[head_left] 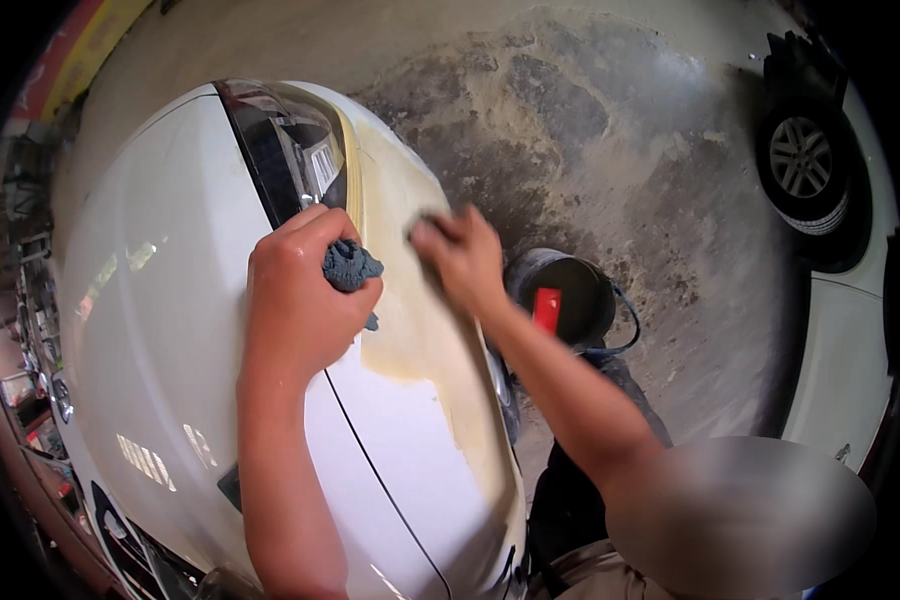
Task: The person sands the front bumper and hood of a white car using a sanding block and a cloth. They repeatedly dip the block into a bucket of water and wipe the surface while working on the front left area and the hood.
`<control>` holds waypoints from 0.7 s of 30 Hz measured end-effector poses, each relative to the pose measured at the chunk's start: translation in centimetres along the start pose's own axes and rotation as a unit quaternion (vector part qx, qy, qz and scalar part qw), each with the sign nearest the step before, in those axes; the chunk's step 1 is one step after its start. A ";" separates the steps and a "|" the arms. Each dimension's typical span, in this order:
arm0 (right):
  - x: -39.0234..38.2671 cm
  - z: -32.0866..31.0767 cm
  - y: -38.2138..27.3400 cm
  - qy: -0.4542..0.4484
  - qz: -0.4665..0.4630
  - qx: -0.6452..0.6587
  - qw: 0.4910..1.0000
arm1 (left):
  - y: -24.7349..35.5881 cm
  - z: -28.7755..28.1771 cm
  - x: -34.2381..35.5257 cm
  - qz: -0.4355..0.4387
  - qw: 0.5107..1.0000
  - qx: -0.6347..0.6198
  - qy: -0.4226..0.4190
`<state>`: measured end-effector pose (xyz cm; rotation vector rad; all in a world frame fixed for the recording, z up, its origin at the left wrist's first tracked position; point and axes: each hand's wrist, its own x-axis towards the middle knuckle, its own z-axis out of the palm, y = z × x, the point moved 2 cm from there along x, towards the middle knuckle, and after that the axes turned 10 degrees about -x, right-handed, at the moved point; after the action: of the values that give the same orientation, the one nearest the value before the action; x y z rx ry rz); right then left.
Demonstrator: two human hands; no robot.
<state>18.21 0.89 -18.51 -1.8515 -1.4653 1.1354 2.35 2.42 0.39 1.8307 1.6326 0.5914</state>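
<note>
A white car's front end [170,300] lies before me. Its right fender [410,320] has a wide, smooth patch of pale yellowish coating. My left hand [310,280] is closed around a bunched, dark blue-grey cloth [350,265], close to the headlight [295,150] and the seam beside the hood. Yellow tape [353,170] lines the headlight's edge. Over the coated patch, my right hand [465,260] presses a small dark pad [422,228] with its fingertips. Motion blurs these fingers, and the pad's exact kind is unclear.
On the stained concrete floor [570,130] to the right of the fender stands a bucket [530,268] with dark liquid and a red object [547,308] in it. Another light-coloured car [840,340] is parked at the far right. Cluttered shelves [35,350] line the left.
</note>
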 end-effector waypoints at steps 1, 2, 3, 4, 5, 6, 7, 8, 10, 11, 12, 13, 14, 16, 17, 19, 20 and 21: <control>5.1 0.8 0.9 0.030 0.007 0.035 0.999 | 1.1 0.3 0.2 0.024 1.000 -0.006 0.003; 9.7 1.9 2.9 0.021 0.025 0.067 0.997 | 1.9 0.6 0.5 0.049 0.999 -0.016 0.005; 11.1 2.4 1.7 0.039 0.041 0.073 0.996 | 2.1 0.3 0.4 0.038 0.999 -0.016 0.010; 10.8 2.4 1.3 0.042 0.038 0.091 0.994 | 2.3 0.0 0.4 0.028 0.999 -0.017 0.016; 9.9 2.2 1.2 0.041 0.041 0.104 0.993 | 2.2 0.1 0.3 0.012 0.999 -0.024 0.017; 7.3 1.5 1.8 0.029 0.018 0.046 0.998 | 2.1 0.5 0.2 0.011 0.999 -0.030 0.020; 3.5 0.7 1.1 0.015 -0.015 -0.003 1.000 | 2.0 0.2 0.1 0.006 0.999 -0.035 0.019; -1.6 0.1 -0.6 0.015 -0.069 -0.011 0.997 | 2.1 -1.2 -0.6 0.001 0.999 -0.031 0.028; -9.2 -1.6 -0.5 0.015 -0.104 -0.007 0.994 | 1.9 -1.3 -0.8 -0.011 0.999 -0.032 0.025; -10.7 -2.2 0.0 0.009 -0.094 0.011 0.995 | 2.0 -0.9 -0.8 -0.011 0.999 -0.040 0.030; -9.6 -2.1 -0.4 0.008 -0.104 0.031 0.994 | 2.3 -1.2 -0.9 -0.009 0.998 -0.041 0.040; -7.0 -1.7 -0.7 0.017 -0.099 0.033 0.994 | 2.1 -0.9 -0.7 -0.003 0.998 -0.048 0.047; -2.9 0.2 -0.3 0.036 -0.084 0.000 0.996 | 2.4 -1.2 -0.7 -0.012 0.997 -0.046 0.064; 6.7 1.9 -0.1 0.051 0.010 0.038 0.998 | 2.7 -0.8 -0.2 -0.024 0.993 -0.054 0.098; 10.9 2.7 1.3 0.055 0.047 0.091 0.993 | 2.8 -0.4 0.2 -0.015 0.992 -0.050 0.114; 12.9 3.4 0.8 0.053 0.044 0.108 0.992 | 2.3 -0.8 0.4 -0.011 0.988 -0.027 0.152; 12.1 3.1 0.2 0.055 0.042 0.089 0.994 | 1.5 -1.0 0.5 -0.027 0.985 -0.021 0.166; 11.1 2.7 -0.2 0.059 0.041 0.069 0.995 | 0.9 -0.8 0.4 -0.042 0.985 -0.032 0.167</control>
<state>16.53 11.30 -23.02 -1.8641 -1.2250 1.1149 2.50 2.84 1.61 1.6740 1.8718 0.9422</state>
